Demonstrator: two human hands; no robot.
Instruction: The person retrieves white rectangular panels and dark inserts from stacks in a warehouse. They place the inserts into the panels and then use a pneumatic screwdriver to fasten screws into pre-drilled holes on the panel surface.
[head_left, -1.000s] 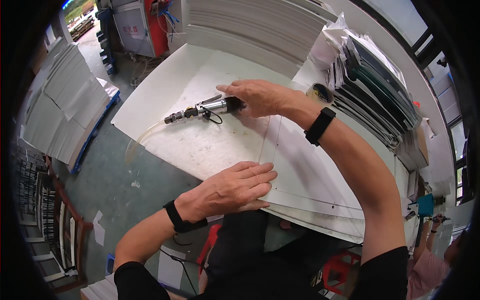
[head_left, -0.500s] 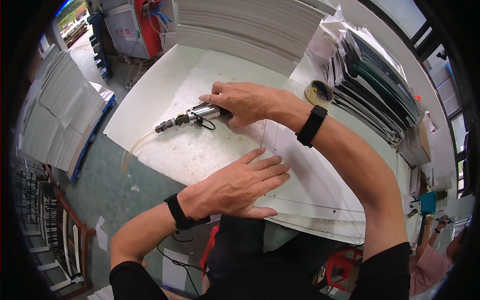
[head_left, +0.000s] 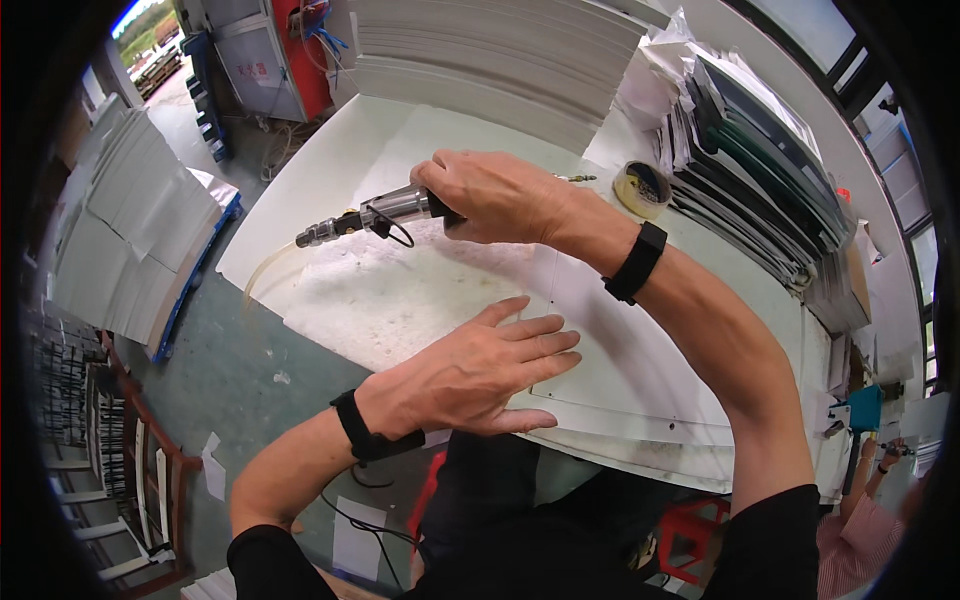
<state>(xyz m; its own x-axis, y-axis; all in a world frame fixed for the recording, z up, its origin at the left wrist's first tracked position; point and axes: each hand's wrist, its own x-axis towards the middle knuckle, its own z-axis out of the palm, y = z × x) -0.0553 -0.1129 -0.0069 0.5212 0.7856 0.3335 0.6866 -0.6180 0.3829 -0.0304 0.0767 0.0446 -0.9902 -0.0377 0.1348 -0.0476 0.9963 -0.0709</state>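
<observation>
My right hand (head_left: 495,198) is wrapped round an air screwdriver (head_left: 400,208) with a silver body, a black grip and a hanging black loop. A clear hose (head_left: 268,268) runs from its left end over the table's edge. The tool's slim tip shows to the right, beyond my knuckles; its middle is hidden by my hand. My left hand (head_left: 475,370), fingers spread and palm down, rests on a white panel (head_left: 640,365) with small holes along its edges. Close to my right wrist stands a round tub (head_left: 641,190) holding small dark pieces.
A tall stack of white boards (head_left: 490,60) lines the table's back. Dark and white sheets (head_left: 755,170) are piled at the right. On the left, more boards (head_left: 140,235) stand on a blue pallet. Red stools (head_left: 690,535) sit beneath the table; a co-worker (head_left: 850,535) is at far right.
My right hand has raised the air screwdriver off the table and turned it more level, its tip now showing at the right. My left hand has stayed in place.
</observation>
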